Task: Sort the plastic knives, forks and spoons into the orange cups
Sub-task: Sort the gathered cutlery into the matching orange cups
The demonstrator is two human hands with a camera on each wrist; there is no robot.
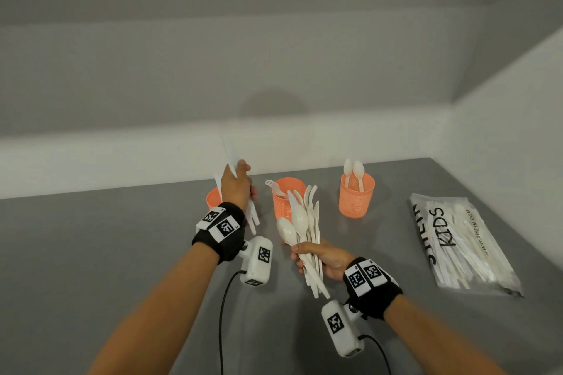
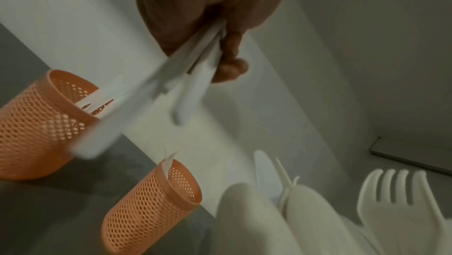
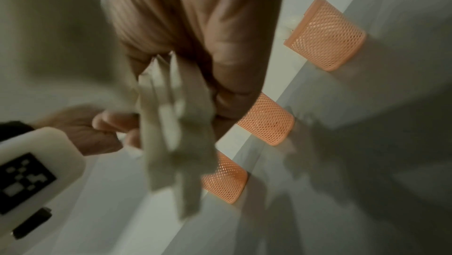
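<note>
Your left hand [image 1: 236,189] is gripping knives [image 1: 252,216] above the left cup [image 1: 213,197]; your right hand [image 1: 326,259] is clutching mixed cutlery [image 1: 304,222] before the middle cup [image 1: 288,192]. Spoons [image 1: 353,169] are standing in the right cup [image 1: 355,201] on the worktop [image 1: 122,237].

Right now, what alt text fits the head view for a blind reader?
The left hand holds white knives above the left cup, while the right hand grips a mixed cutlery bunch. Three orange cups stand on a grey table, bag at right.
</note>
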